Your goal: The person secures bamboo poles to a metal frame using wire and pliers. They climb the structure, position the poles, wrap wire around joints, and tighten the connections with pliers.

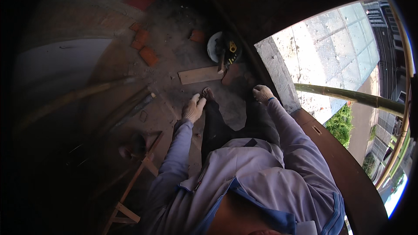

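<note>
My left hand (193, 109), pale and dusty or thinly gloved, hangs beside my left leg. Its thumb and forefinger are apart, with nothing visible between them. Above my right thigh, next to the window-like opening, my right hand (262, 94) has its fingers curled in; whatever they may hold is hidden. Ahead of my feet lies a flat wooden board (198, 75). Just beyond it stands a pale round bucket (213, 48) with dark and yellow-handled tools (232, 47) in it. A brown shoe (208, 93) shows near my left hand.
Orange brick pieces (148, 55) lie scattered on the dusty floor. A wooden frame (130, 182) stands at lower left. At right, a concrete ledge (278, 72) borders the bright opening, crossed by a bamboo pole (348, 95). The left side is dark.
</note>
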